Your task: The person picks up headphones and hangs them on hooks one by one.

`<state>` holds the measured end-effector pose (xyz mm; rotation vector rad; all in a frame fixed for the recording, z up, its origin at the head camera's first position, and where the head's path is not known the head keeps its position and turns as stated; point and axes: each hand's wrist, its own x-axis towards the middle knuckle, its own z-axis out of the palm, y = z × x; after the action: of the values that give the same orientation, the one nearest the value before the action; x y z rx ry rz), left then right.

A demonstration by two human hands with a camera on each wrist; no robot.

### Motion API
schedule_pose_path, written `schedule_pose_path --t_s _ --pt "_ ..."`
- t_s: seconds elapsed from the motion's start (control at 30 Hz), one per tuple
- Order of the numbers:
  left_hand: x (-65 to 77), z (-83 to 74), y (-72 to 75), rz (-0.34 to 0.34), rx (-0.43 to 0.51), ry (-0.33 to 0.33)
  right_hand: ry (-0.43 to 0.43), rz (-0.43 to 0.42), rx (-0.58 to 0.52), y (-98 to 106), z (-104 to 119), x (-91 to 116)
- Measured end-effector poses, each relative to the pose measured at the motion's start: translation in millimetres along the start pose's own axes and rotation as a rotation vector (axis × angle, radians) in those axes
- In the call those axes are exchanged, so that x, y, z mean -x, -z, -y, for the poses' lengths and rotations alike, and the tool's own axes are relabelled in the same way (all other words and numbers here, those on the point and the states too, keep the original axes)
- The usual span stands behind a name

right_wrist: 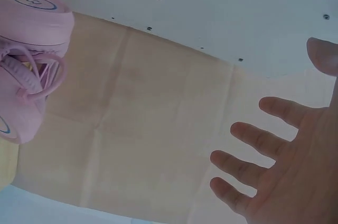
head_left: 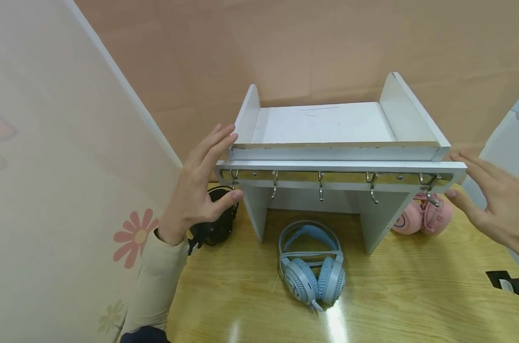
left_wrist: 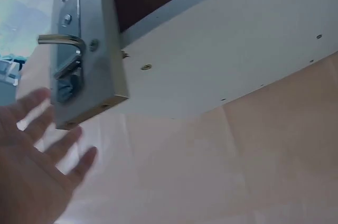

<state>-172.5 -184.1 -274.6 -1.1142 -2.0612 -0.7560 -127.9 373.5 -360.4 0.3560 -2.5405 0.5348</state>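
A white shelf rack (head_left: 323, 155) stands on the wooden table, with a gold strip of several metal hooks along its front. At its left end my left hand (head_left: 201, 183) is spread, thumb apart from the fingers; in the left wrist view the left hand (left_wrist: 39, 160) lies beside the hook rail's end (left_wrist: 87, 65). My right hand (head_left: 495, 200) is at the rack's right end with fingers extended. The right wrist view shows the right hand (right_wrist: 285, 155) with fingers spread and nothing held, near the white side panel (right_wrist: 174, 18).
Light blue headphones (head_left: 312, 267) lie on the table in front of the rack. Black headphones (head_left: 218, 226) sit behind my left hand, and pink headphones (head_left: 428, 216) lie beside the rack's right leg. A patterned white panel (head_left: 70, 166) rises at the left; brown paper (head_left: 306, 47) covers the back.
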Motion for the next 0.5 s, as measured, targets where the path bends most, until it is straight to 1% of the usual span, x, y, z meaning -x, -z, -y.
schedule_pose_path --t_s 0.07,0.13,0.23,0.37,0.5 --pt "-3.6 6.8 -1.9 -0.001 0.062 -0.041 -0.03 0.02 -0.002 -1.7 -3.9 0.2" --pt "-6.1 13.3 -3.8 -0.001 0.117 -0.068 -0.053 0.042 -0.013 -3.6 -8.8 0.5" --pt "-6.7 20.7 -6.5 0.0 0.154 -0.075 -0.083 0.07 -0.031 -6.6 -15.8 0.9" --pt "-5.4 27.3 -9.4 -0.002 0.178 -0.062 -0.103 0.101 -0.052 -10.2 -25.3 0.9" --pt "-5.4 33.0 -11.8 -0.028 0.2 -0.067 -0.123 0.128 -0.097 -14.4 -34.9 0.4"
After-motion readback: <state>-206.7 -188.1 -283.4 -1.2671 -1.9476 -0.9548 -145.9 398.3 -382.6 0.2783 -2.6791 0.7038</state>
